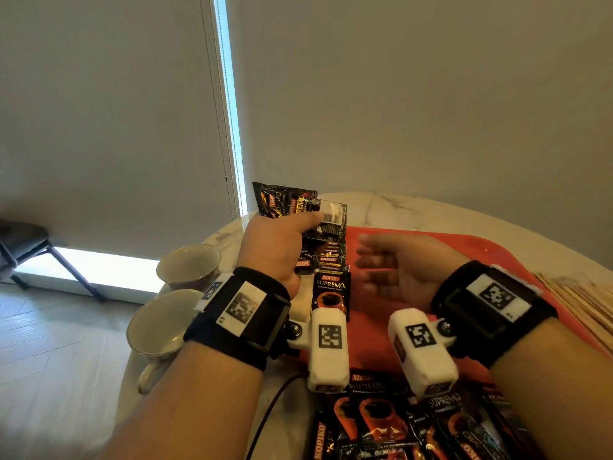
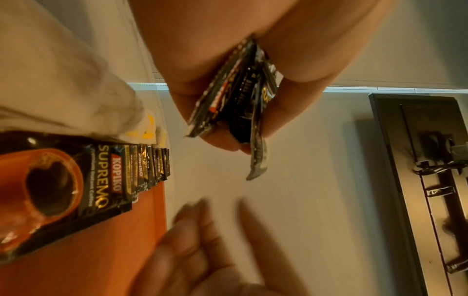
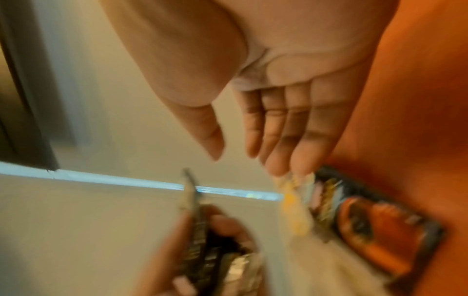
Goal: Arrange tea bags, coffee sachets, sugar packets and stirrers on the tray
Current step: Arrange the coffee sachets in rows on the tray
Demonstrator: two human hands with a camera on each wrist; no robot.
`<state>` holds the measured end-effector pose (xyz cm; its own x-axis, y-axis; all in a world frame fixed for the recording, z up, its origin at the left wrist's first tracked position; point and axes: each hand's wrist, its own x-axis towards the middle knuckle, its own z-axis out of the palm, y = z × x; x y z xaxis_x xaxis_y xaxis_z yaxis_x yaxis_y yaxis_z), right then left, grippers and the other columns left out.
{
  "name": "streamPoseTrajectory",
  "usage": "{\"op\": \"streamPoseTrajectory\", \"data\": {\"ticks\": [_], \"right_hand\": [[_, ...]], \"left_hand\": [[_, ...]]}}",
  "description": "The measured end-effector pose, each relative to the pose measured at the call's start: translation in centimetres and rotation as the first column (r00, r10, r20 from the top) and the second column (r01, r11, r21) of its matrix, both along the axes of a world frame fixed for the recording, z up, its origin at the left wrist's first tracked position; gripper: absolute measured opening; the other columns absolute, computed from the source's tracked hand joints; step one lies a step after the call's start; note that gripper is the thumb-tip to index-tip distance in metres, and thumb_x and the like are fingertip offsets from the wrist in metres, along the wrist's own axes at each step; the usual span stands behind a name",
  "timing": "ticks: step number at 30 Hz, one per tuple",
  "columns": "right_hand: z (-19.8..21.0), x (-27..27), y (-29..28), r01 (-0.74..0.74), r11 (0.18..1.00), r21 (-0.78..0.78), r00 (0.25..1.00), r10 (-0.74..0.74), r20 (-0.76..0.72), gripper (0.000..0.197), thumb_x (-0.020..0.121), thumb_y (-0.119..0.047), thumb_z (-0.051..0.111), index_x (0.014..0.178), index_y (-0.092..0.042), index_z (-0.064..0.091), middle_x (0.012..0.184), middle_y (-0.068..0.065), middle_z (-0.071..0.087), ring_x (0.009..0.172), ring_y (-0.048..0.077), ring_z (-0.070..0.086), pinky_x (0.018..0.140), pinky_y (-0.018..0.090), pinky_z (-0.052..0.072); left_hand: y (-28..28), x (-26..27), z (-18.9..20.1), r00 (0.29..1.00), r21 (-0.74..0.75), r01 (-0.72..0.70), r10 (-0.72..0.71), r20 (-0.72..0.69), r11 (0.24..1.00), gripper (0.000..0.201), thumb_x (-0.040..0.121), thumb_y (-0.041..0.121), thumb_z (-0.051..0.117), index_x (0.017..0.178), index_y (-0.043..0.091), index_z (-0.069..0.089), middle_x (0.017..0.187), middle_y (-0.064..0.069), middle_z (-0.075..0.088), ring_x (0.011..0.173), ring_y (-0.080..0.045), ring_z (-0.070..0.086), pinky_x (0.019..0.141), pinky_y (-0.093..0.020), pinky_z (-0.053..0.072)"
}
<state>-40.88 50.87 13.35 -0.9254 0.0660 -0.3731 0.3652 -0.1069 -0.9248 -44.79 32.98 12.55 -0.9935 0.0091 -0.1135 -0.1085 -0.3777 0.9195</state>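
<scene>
My left grip (image 1: 282, 242) pinches a fan of thin black foil coffee sachets (image 1: 300, 207) above the red plastic tray (image 1: 414, 247); right grip (image 1: 381, 267) open beside (light, slippery: take edges).

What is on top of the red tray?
On the red tray lies a row of overlapping black coffee sachets along its left side. The right hand hovers over it, empty. The wrist cameras cover the near part, so I can't see there.

Glossy foil sachets (image 1: 300, 207), marble-look table (image 1: 398, 207)
</scene>
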Motion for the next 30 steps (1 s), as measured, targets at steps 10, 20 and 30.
{"op": "streamPoseTrajectory", "data": {"ticks": [10, 20, 30], "right_hand": [[0.9, 0.6, 0.1, -0.05, 0.986, -0.158, 0.961, 0.004, -0.275, 0.019, 0.074, -0.006, 0.076, 0.087, -0.009, 0.061, 0.067, 0.006, 0.066, 0.057, 0.015, 0.062, 0.055, 0.026, 0.057], [3.4, 0.4, 1.4, 0.202, 0.977, -0.065, 0.758, -0.198, -0.622, 0.024, 0.082, 0.005, 0.074, 0.074, -0.014, 0.063, 0.075, 0.002, 0.066, 0.057, 0.007, 0.06, 0.058, 0.029, 0.054], [3.3, 1.7, -0.1, 0.071, 0.893, 0.445, 0.756, 0.243, -0.607, 0.007, 0.079, -0.005, 0.083, 0.082, -0.009, 0.079, 0.069, -0.006, 0.074, 0.065, 0.0, 0.065, 0.062, 0.011, 0.048]], "left_hand": [[0.8, 0.7, 0.3, 0.99, 0.067, 0.138, -0.14, 0.017, 0.988, 0.053, 0.076, 0.027, 0.084, 0.122, 0.005, 0.072, 0.111, -0.019, 0.078, 0.103, -0.04, 0.076, 0.1, -0.063, 0.055], [0.4, 0.7, 0.6, 0.996, 0.083, 0.022, -0.029, 0.08, 0.996, 0.024, 0.101, 0.025, 0.067, 0.117, 0.007, 0.066, 0.087, -0.018, 0.077, 0.062, -0.024, 0.072, 0.052, -0.032, 0.057], [1.1, 1.5, 0.8, 0.986, 0.035, 0.161, -0.158, -0.058, 0.986, 0.055, 0.078, 0.04, 0.083, 0.121, 0.006, 0.074, 0.106, -0.016, 0.079, 0.087, -0.031, 0.077, 0.075, -0.042, 0.06]]}}
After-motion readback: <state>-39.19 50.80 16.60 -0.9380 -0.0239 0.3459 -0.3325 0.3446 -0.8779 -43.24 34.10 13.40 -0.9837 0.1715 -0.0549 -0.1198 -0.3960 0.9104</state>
